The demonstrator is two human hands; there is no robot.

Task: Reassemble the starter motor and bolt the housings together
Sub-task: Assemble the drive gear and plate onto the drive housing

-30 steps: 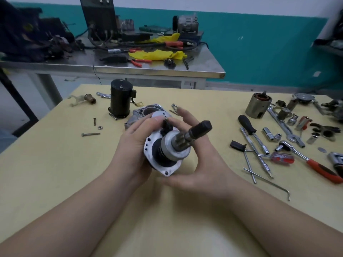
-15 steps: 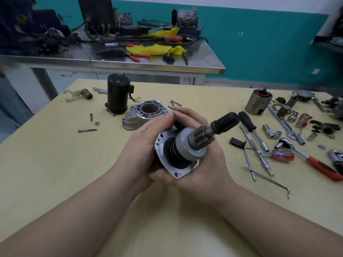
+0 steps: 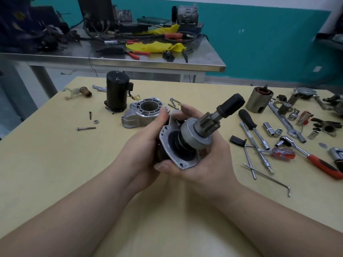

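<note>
Both hands hold the starter drive assembly [image 3: 193, 134] above the yellow table: a silver flange plate with a grey clutch drum, a pinion gear and a black-capped shaft pointing up and right. My left hand [image 3: 146, 143] grips the flange's left rim and back. My right hand [image 3: 209, 160] cups it from below and the right, fingers curled behind it. The grey aluminium nose housing [image 3: 143, 113] lies on the table just behind my left hand. The black motor body [image 3: 117, 90] stands upright further back. A long bolt [image 3: 86, 128] lies to the left.
A nut [image 3: 95, 121] and short screw [image 3: 90, 115] lie near the bolt. Two bolts [image 3: 174, 102] sit behind the housing. A field coil cylinder [image 3: 259, 100], sockets, ratchet [image 3: 311, 157], screwdrivers [image 3: 248, 120] and wrenches crowd the right side. A cluttered steel bench [image 3: 130, 60] stands behind.
Both hands have lifted the drive assembly slightly and tilted it, so the shaft now points more up and right. The view has shifted down, showing the nose housing behind my left hand.
</note>
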